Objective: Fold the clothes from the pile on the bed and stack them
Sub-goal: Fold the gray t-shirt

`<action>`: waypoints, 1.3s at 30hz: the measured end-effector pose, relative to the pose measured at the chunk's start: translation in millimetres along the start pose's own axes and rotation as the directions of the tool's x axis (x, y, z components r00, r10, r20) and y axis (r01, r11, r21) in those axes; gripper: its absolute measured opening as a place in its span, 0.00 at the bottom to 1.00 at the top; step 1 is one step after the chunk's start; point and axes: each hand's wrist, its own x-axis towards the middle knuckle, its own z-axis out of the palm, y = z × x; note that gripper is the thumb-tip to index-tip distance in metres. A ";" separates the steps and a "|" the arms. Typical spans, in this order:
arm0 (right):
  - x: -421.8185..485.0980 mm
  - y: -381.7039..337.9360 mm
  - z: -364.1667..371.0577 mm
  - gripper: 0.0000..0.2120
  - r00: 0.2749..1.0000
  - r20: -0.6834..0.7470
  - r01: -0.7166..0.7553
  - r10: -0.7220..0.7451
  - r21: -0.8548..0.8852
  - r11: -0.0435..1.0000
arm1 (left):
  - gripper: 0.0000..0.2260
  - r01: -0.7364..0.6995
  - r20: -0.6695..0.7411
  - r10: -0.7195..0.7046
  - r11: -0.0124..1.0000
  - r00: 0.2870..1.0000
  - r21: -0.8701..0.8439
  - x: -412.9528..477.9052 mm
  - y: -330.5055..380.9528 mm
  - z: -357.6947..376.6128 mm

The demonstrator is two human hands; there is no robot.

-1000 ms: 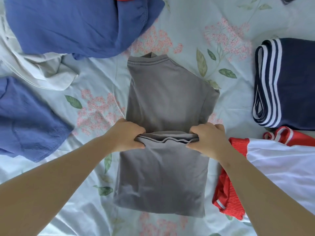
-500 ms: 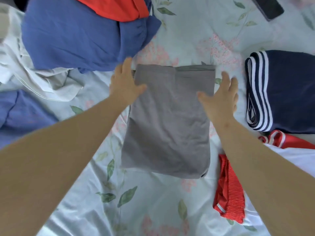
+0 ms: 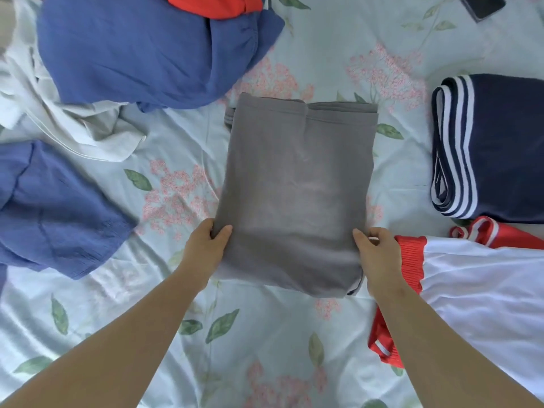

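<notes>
The grey garment (image 3: 294, 195), folded into a rectangle, is laid flat on the floral bedsheet (image 3: 265, 348) at centre. Its near left edge is pinched by the left hand (image 3: 206, 248), thumb on top. Its near right edge is gripped likewise by the right hand (image 3: 375, 254). A folded navy striped garment (image 3: 494, 148) is positioned well apart, at right.

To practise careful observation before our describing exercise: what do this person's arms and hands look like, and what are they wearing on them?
Both forearms are bare right to the picture's edge; no sleeve shows. The left hand and right hand are bare too: no gloves, and no ring, watch or bracelet is visible.
</notes>
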 end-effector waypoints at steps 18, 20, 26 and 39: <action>103.1 -126.1 24.3 0.22 0.984 -0.049 0.179 -0.173 0.348 0.920 | 0.05 -0.408 -0.306 0.348 0.899 0.886 -0.161 129.3 147.4 -5.3; 101.1 -132.4 20.4 0.21 0.960 -0.073 0.279 -0.271 0.330 0.902 | 0.05 -0.437 -0.345 0.353 0.876 0.870 -0.205 128.4 142.4 -11.3; 78.1 -96.8 24.4 0.30 0.986 0.015 0.149 -0.164 0.340 0.928 | 0.24 -0.157 -0.205 0.128 0.978 0.970 -0.137 109.7 84.2 -11.2; 12.6 -47.9 8.7 0.16 0.888 0.430 -0.342 0.161 0.385 0.857 | 0.15 0.146 0.287 -0.040 0.923 0.957 -0.357 51.3 57.8 -14.3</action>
